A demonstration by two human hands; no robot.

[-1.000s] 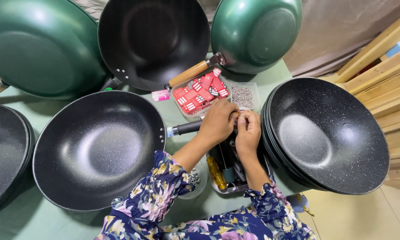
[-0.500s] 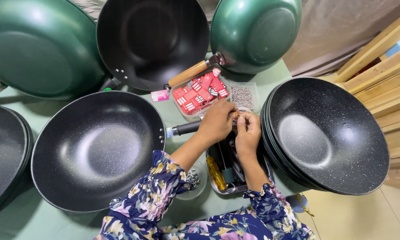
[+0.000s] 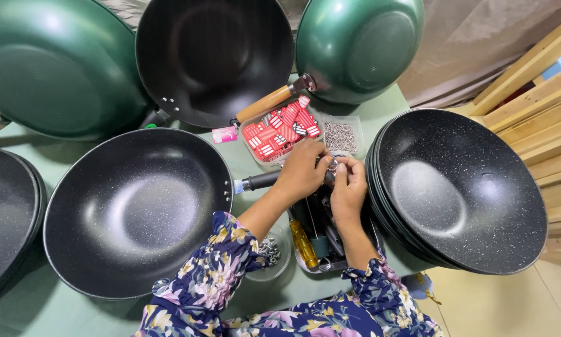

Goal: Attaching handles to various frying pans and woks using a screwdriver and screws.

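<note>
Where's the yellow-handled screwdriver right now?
In the head view the yellow-handled screwdriver lies in the metal tray at bottom centre, just below the person's two hands, between the small bowl of screws and the stack of black woks.

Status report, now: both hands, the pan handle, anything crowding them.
Left hand gripping the black handle of the speckled black wok. Right hand pinching a small metal ring at its end. Stack of black woks close at right.

left hand (image 3: 302,176) curled closed, right hand (image 3: 348,190) pinching, fingertips meeting
</note>
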